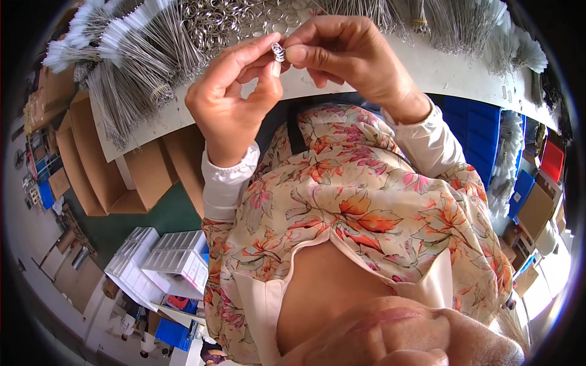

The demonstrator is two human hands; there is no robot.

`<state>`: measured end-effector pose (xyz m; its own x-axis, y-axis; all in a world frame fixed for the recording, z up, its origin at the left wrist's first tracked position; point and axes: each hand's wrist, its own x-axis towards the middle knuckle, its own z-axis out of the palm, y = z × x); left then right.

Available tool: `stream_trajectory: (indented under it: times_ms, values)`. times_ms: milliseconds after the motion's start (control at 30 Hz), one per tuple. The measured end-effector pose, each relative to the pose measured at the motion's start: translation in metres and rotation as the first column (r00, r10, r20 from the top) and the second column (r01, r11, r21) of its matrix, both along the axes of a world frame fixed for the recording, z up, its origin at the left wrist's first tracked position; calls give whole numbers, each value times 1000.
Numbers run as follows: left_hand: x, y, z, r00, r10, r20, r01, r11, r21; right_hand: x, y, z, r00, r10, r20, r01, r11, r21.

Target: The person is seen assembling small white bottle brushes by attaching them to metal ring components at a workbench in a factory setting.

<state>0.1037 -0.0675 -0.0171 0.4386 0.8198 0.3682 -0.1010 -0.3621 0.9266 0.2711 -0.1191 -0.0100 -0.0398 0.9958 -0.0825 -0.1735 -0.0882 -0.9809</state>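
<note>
A small, shiny metal coil (278, 52), like a short spring, is held up just over the table's near edge. My left hand (235, 91) pinches it between thumb and forefinger, the other fingers curled behind. From the other side, the closed thumb and forefinger of my right hand (360, 61) meet the coil's right side; the exact contact is hidden by the fingertips. Behind my hands lies a heap of loose metal rings (229, 27) on the white table (427, 76).
Bundles of thin wires with white ends (137, 46) lie at the table's left, and more wire bundles (452, 27) at its right. Open cardboard boxes (131, 177) stand below left. White plastic crates (174, 259) are lower left. A blue bin (470, 131) is under the table at right.
</note>
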Motion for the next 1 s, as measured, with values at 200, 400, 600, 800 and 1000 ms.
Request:
stream_trajectory:
  times_ms: [200, 400, 600, 800, 1000]
  values:
    - [-3, 10, 3, 994, -97, -41, 98, 995, 11, 11, -1, 6, 989, 62, 131, -57, 998, -38]
    - [3, 3, -7, 998, -51, 25, 49, 995, 82, 8, -3, -10, 965, 46, -258, -105, 970, -219]
    - [0, -5, -2, 992, 93, -85, -72, 973, 220, 9, 0, 1, 994, 104, -37, -110, 975, -193]
    - [-7, 4, -5, 1000, 9, 12, -10, 999, 50, 3, 0, -4, 988, 152, -21, -153, 972, -180]
    - [-12, 1, -2, 999, -34, -33, 35, 999, 18, -14, -7, -9, 1000, -12, 26, 11, 1000, 21]
